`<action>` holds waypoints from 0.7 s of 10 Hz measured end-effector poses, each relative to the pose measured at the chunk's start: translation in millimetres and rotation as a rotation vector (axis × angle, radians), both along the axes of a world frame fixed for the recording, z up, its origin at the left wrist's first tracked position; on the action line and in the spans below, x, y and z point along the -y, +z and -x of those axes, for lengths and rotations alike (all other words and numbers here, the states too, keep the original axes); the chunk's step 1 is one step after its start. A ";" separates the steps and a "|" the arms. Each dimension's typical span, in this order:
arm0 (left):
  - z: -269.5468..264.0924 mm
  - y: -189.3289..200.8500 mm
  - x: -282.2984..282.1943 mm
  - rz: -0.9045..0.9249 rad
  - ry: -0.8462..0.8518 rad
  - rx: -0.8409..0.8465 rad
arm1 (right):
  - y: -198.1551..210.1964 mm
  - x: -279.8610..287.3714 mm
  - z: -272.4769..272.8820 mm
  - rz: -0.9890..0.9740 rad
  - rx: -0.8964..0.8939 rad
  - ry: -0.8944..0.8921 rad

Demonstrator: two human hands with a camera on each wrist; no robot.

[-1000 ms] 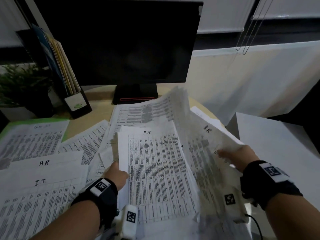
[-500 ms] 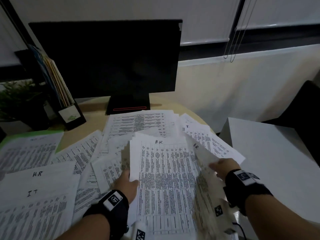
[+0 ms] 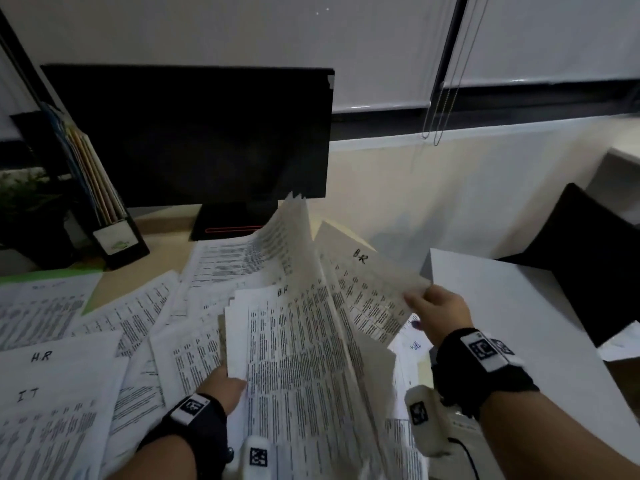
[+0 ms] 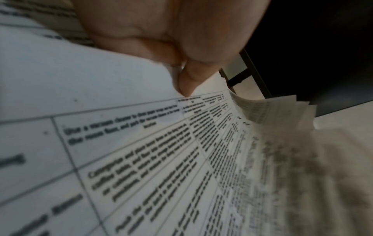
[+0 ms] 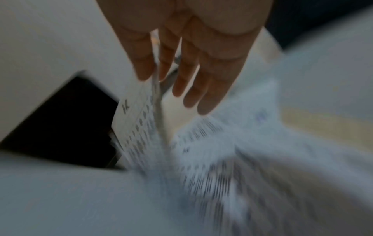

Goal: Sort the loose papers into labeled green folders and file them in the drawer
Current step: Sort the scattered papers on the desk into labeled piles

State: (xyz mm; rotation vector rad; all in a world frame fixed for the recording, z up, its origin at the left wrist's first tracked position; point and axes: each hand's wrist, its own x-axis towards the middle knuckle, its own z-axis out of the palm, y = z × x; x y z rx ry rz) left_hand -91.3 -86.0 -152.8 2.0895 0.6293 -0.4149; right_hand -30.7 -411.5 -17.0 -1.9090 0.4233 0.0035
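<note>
A: Fingers [image 4: 187,83] of the left hand [image 3: 225,386] are curled, thumb on top, clamped on the near-left edge of the H.R sheaf [image 3: 294,358], which lies low in front of the monitor [image 3: 194,133]

B: And the right hand [image 3: 438,315]?

A: Its fingers [image 5: 144,63] run nearly straight, yet a few lifted sheets [image 3: 367,292] marked H.R are pinched between them. Those sheets stand raised and fanned, right of the sheaf, their far tips reaching up toward the monitor's foot

B: How far along would you say the job is?

A: Early, I'd judge. Loose papers [image 3: 138,317] cover the surface [image 3: 162,244] left of the sheaf, one headed H.R, one I T. A green folder [image 3: 52,275] lies open far left of the monitor's foot with sheets on it, so some sorting has begun. I can't see a drawer, and nothing looks filed

B: Pose of the arms?

A: Both forearms come in from the near edge, each wrist in a black band. The left is low, knuckles near the surface. The right is held higher and out to the side, spreading the sheets open like a book
</note>
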 end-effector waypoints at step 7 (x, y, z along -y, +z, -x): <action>-2.0 -4.1 5.6 -0.052 0.130 -0.038 | -66.9 -11.5 -9.3 0.230 -0.369 0.176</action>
